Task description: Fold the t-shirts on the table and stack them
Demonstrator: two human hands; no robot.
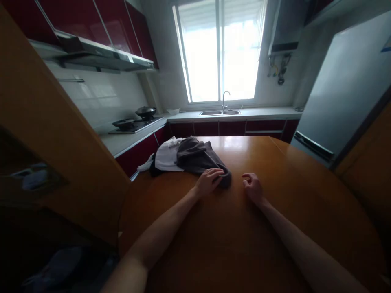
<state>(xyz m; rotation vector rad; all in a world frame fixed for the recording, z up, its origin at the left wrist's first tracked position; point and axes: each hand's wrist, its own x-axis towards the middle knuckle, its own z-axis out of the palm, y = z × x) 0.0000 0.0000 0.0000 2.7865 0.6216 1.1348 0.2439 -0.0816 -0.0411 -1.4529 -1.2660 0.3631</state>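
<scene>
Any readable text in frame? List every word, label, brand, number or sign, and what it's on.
None readable.
Blue patch on the fridge: cut off by the frame edge, too blurred to read.
Round fitting under the wall heater: too small to read.
Dark grey cloth at the left hand: no lettering shows.

Grey garment (197,156) is a plain dark charcoal, white cloth (166,156) is plain too, plus a bit of black fabric (156,171). Tabletop (284,179)'s a warm orangey brown, wall cupboards (73,18) are deep red, fridge (345,81)'s kinda silvery grey.
</scene>
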